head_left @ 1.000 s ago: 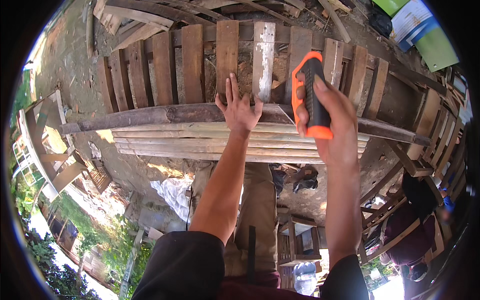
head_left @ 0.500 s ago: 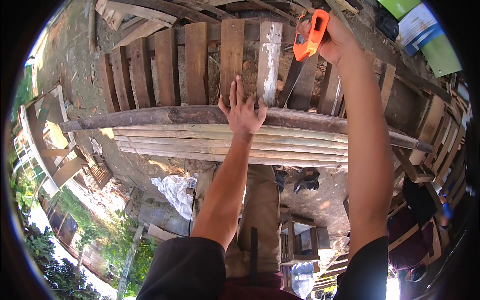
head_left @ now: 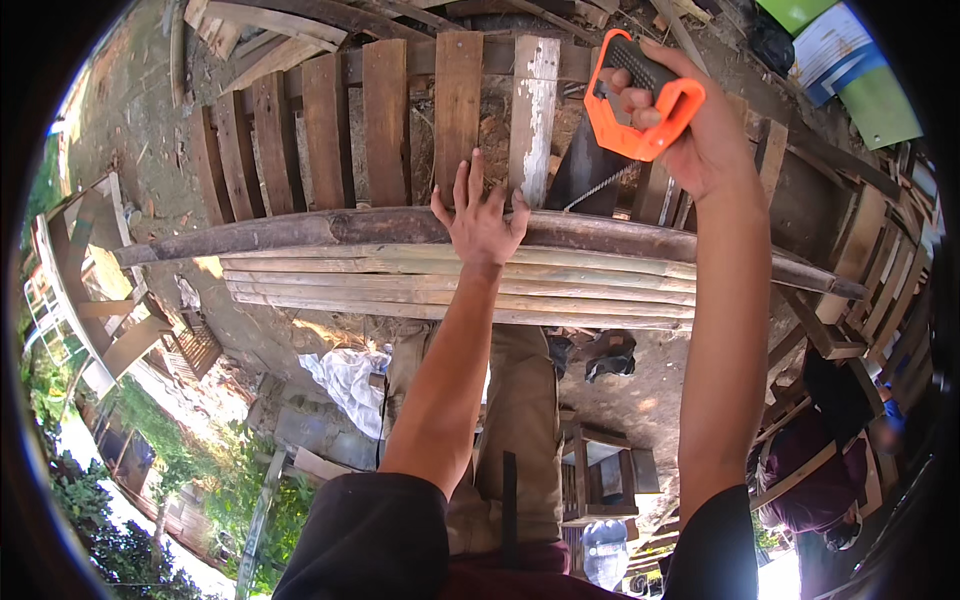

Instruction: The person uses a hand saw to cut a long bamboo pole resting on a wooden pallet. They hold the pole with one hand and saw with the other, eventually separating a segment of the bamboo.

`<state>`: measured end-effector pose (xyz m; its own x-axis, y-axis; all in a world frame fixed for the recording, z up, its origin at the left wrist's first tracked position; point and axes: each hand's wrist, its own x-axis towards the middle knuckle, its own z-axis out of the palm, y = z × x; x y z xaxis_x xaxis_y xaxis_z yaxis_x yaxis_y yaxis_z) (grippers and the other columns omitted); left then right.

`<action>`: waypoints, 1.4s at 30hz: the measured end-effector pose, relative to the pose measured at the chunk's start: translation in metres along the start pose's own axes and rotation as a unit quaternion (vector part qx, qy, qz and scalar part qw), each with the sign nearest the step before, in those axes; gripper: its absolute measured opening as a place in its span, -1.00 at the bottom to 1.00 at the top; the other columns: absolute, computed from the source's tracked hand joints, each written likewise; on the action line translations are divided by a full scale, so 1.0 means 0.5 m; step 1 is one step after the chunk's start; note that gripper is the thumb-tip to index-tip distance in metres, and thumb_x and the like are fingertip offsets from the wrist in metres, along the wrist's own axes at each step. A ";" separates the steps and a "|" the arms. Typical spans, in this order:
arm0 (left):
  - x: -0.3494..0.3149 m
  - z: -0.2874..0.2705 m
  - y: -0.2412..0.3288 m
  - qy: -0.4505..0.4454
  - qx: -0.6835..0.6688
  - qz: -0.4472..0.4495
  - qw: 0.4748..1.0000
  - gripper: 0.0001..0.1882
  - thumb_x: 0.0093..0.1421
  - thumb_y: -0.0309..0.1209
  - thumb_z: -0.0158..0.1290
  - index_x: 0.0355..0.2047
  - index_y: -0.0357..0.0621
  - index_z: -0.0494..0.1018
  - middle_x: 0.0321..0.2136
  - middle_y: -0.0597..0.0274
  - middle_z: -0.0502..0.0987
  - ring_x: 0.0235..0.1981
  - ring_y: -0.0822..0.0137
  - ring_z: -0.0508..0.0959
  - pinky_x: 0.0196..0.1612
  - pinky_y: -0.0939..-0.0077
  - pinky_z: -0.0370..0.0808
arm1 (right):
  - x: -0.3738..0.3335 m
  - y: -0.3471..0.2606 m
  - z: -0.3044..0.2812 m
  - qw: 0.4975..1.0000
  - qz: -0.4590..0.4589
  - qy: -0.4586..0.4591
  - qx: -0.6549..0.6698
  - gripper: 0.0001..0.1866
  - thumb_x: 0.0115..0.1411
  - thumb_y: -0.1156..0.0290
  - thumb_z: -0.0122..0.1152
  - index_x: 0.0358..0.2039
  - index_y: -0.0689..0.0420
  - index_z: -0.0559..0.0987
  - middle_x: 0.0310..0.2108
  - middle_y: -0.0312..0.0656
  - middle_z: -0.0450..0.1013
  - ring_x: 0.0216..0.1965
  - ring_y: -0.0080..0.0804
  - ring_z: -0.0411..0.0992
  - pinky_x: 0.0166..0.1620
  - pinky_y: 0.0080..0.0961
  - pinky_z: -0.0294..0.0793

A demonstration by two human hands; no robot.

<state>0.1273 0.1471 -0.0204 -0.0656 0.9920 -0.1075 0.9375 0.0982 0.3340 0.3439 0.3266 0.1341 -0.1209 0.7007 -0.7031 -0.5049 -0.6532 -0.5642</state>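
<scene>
My left hand (head_left: 484,222), its fingers spread, presses on a dark bamboo pole (head_left: 350,228) that lies crosswise in front of me. Wrapped round the orange-and-black handle of a handsaw (head_left: 630,142) is my right hand (head_left: 708,148). The saw's dark, toothed blade slants down from the handle toward the pole, right of my left hand. Whether the teeth touch the pole I cannot tell. Pale split bamboo strips (head_left: 420,283) run along the pole's near side. Beyond it stand wooden slats (head_left: 386,120), one with peeling white paint (head_left: 534,110).
Scrap boards (head_left: 290,30) lie at the far left, a green, white and blue panel (head_left: 850,80) at the far right. A white sheet (head_left: 345,385) lies by my legs. A small wooden frame (head_left: 598,475) stands to the right, and another person (head_left: 815,475) bends at the lower right.
My right hand has drawn the saw nearer to me and slightly right, and its handle has turned, exposing the blade's teeth. My left hand stays on the pole.
</scene>
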 end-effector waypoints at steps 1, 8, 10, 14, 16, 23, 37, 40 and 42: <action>-0.005 0.001 -0.001 -0.003 -0.001 0.001 1.000 -0.60 0.21 -0.01 -0.01 -0.37 0.00 0.67 0.43 0.26 0.19 0.38 0.16 0.25 0.36 -0.34 -0.11 | -0.050 -0.002 0.012 1.000 -0.005 0.002 -0.015 -0.64 0.31 0.19 0.23 -0.17 0.29 0.57 -0.37 -0.13 0.53 -0.51 -0.50 0.47 -0.50 -0.51 0.47; 0.006 -0.016 0.003 -0.083 0.021 -0.033 0.996 -0.52 0.23 0.00 -0.06 -0.11 -0.09 0.59 0.47 0.23 0.08 0.44 0.17 0.12 0.40 -0.34 -0.18 | -0.416 0.154 0.018 0.989 -0.107 0.039 -0.098 -0.76 0.28 0.40 0.24 -0.21 0.28 0.42 -0.54 -0.29 0.36 -0.61 -0.65 0.25 -0.53 -0.65 0.24; 0.012 -0.017 0.007 -0.075 0.020 -0.035 0.996 -0.44 0.25 0.01 -0.07 0.09 -0.11 0.46 0.48 0.16 0.03 0.47 0.14 0.06 0.40 -0.35 -0.20 | -0.484 0.215 0.005 0.987 -0.113 0.047 -0.100 -0.77 0.28 0.37 0.26 -0.34 0.24 0.42 -0.58 -0.30 0.37 -0.62 -0.63 0.27 -0.54 -0.64 0.25; 0.021 -0.014 0.013 -0.062 0.014 -0.022 0.998 -0.23 0.32 0.06 -0.13 0.41 -0.10 0.09 0.50 0.02 -0.10 0.51 0.10 -0.07 0.41 -0.36 -0.23 | -0.584 0.306 0.012 0.955 -0.073 0.112 -0.266 -0.76 0.13 0.42 0.40 -0.33 0.20 0.48 -0.56 -0.26 0.48 -0.57 -0.52 0.42 -0.45 -0.56 0.44; 0.031 -0.016 0.018 -0.093 0.039 -0.024 0.995 -0.19 0.35 0.08 -0.19 0.47 -0.08 -0.02 0.52 0.01 -0.17 0.53 0.10 -0.14 0.43 -0.35 -0.26 | -0.604 0.324 0.021 0.920 -0.118 0.094 -0.361 -0.74 0.07 0.44 0.42 -0.30 0.18 0.50 -0.56 -0.23 0.47 -0.57 -0.45 0.44 -0.42 -0.52 0.48; 0.047 -0.027 0.026 -0.162 0.086 -0.045 0.982 -0.29 0.44 0.06 -0.35 0.49 0.01 -0.01 0.53 0.11 -0.36 0.54 0.15 -0.30 0.45 -0.30 -0.31 | -0.676 0.410 0.056 0.917 -0.054 0.226 -0.325 -0.54 0.23 0.11 0.35 -0.07 0.21 0.49 -0.44 -0.18 0.53 -0.46 -0.29 0.56 -0.34 -0.36 0.53; 0.070 -0.044 0.059 -0.210 0.038 -0.115 0.970 -0.36 0.50 -0.01 -0.49 0.18 -0.12 0.47 0.53 0.16 -0.43 0.54 0.14 -0.34 0.46 -0.28 -0.32 | -0.726 0.436 0.071 0.887 -0.065 0.231 -0.395 -0.55 0.21 0.11 0.40 -0.13 0.20 0.47 -0.45 -0.15 0.57 -0.45 -0.17 0.62 -0.37 -0.34 0.59; 0.076 -0.049 0.068 -0.227 0.041 -0.131 0.964 -0.36 0.51 -0.01 -0.46 0.10 -0.15 0.52 0.53 0.16 -0.42 0.54 0.13 -0.34 0.45 -0.33 -0.32 | -0.724 0.408 0.104 0.894 -0.060 0.238 -0.376 -0.62 0.15 0.26 0.43 -0.21 0.20 0.46 -0.47 -0.12 0.56 -0.47 -0.13 0.61 -0.39 -0.33 0.58; 0.078 -0.045 0.073 -0.230 0.061 -0.135 0.962 -0.37 0.50 -0.02 -0.44 0.04 -0.16 0.55 0.53 0.11 -0.41 0.54 0.08 -0.35 0.43 -0.41 -0.32 | -0.723 0.403 0.118 0.889 -0.057 0.246 -0.383 -0.66 0.11 0.36 0.45 -0.24 0.20 0.45 -0.49 -0.11 0.55 -0.49 -0.10 0.60 -0.41 -0.33 0.57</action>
<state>0.1510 0.1913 0.0088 -0.1797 0.7888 -0.5878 0.9427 0.3088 0.1261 0.2357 -0.0414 0.3000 0.3763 0.6883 -0.6202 0.2634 -0.7213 -0.6406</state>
